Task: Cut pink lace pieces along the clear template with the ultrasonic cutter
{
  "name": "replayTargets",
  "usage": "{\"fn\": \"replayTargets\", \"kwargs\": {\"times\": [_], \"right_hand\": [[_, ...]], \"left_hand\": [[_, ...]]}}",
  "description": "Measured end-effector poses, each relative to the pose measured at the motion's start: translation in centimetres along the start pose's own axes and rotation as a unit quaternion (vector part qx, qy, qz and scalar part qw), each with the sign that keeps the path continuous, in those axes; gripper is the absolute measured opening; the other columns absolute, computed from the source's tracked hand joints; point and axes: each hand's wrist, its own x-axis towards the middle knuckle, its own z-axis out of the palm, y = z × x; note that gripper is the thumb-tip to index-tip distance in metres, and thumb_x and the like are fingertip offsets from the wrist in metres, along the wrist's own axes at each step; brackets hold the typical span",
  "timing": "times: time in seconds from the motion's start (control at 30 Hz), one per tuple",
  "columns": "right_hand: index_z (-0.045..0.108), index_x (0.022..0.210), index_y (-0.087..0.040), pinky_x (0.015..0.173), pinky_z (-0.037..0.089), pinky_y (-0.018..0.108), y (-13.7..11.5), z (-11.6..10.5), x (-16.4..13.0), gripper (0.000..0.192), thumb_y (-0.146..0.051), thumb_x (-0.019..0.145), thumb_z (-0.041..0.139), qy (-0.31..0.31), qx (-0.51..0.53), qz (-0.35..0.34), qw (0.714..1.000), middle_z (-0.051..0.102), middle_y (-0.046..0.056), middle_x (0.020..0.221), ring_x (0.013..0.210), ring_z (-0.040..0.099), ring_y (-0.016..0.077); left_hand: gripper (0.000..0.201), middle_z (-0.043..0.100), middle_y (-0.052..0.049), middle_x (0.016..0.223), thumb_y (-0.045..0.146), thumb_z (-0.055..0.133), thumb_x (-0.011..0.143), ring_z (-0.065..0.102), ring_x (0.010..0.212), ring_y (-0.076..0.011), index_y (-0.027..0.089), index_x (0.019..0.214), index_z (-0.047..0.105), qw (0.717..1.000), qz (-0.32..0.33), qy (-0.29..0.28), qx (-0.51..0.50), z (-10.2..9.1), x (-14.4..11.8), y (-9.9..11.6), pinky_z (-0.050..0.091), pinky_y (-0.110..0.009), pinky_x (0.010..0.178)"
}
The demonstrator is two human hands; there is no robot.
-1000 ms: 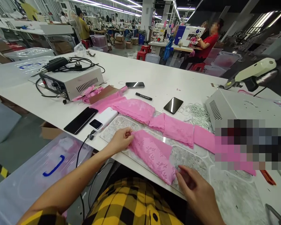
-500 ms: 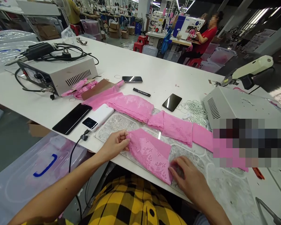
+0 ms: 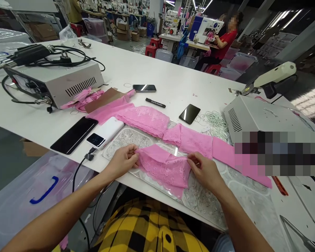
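A pink lace fabric piece (image 3: 164, 168) is stretched between my two hands above the clear, grey-patterned mat (image 3: 199, 206) at the table's front edge. My left hand (image 3: 123, 161) pinches its left upper corner. At its right upper corner, my right hand (image 3: 203, 168) grips the edge between thumb and fingers. The upper edge is lifted and the lace hangs in folds, its lower tip near the mat. Behind it, more pink lace pieces (image 3: 147, 119) lie in a row across the mat, running right toward a pixelated patch.
A white power bank (image 3: 107, 131) with a cable and a black phone (image 3: 75, 134) lie left. Farther back are a marker (image 3: 155, 102), another phone (image 3: 189, 113) and tangled pale elastic cord (image 3: 216, 124). Grey machine boxes (image 3: 57, 82) flank the table; tweezers (image 3: 301, 236) lie front right.
My right hand has moved up and slightly left, lifting the fabric's right edge, so the piece that lay flat now folds. My left hand keeps its pinch. The view has shifted slightly.
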Motion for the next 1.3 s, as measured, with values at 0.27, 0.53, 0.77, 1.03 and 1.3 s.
{"fn": "replayTargets", "kwargs": {"times": [0.27,0.53,0.77,1.03,1.3], "right_hand": [[0.067,0.083,-0.023,0.056,0.049,0.025,-1.0,0.2,-6.1,0.023,-0.039,0.091,0.053,-0.051,0.051,-0.066,0.995,0.067,0.005,0.079,0.062,0.058,0.0134],[0.067,0.087,-0.023,0.059,0.049,0.026,-0.4,1.8,-7.8,0.018,-0.04,0.085,0.062,0.024,-0.019,-0.055,0.998,0.065,0.004,0.078,0.067,0.06,0.0156],[0.059,0.065,-0.02,0.047,0.038,0.025,-1.2,1.6,-7.0,0.037,-0.05,0.087,0.053,-0.07,0.087,0.034,0.993,0.053,0.001,0.058,0.051,0.045,0.0118],[0.065,0.07,-0.021,0.047,0.037,0.025,-0.9,2.0,-7.3,0.029,-0.048,0.078,0.061,-0.03,0.028,0.063,0.997,0.055,0.0,0.057,0.05,0.047,0.0124],[0.061,0.065,-0.02,0.049,0.037,0.025,-0.7,1.2,-6.5,0.037,-0.05,0.085,0.053,-0.109,0.087,0.083,0.987,0.051,0.0,0.056,0.052,0.044,0.0122]], "left_hand": [[0.016,0.057,0.004,0.053,0.035,0.053,0.075,0.057,0.048,-0.0137,0.019,0.077,0.055,0.996,0.022,0.022,0.088,-0.3,0.0,0.1,0.049,-0.024,0.048],[0.018,0.05,0.004,0.052,0.035,0.049,0.078,0.045,0.047,-0.0111,0.019,0.07,0.053,0.984,0.062,0.032,0.162,-0.1,0.6,0.8,0.035,-0.021,0.047],[0.02,0.055,0.002,0.06,0.035,0.048,0.079,0.047,0.056,-0.0126,0.018,0.074,0.058,0.97,0.076,0.053,0.223,-0.7,0.4,0.7,0.034,-0.022,0.053],[0.018,0.054,0.003,0.058,0.033,0.048,0.08,0.048,0.055,-0.0132,0.019,0.075,0.059,0.956,0.081,0.047,0.276,-1.0,0.2,0.4,0.032,-0.023,0.054],[0.018,0.054,0.002,0.06,0.03,0.046,0.082,0.047,0.056,-0.014,0.019,0.076,0.058,0.947,0.089,0.045,0.307,-0.9,0.3,0.4,0.029,-0.025,0.054]]}}
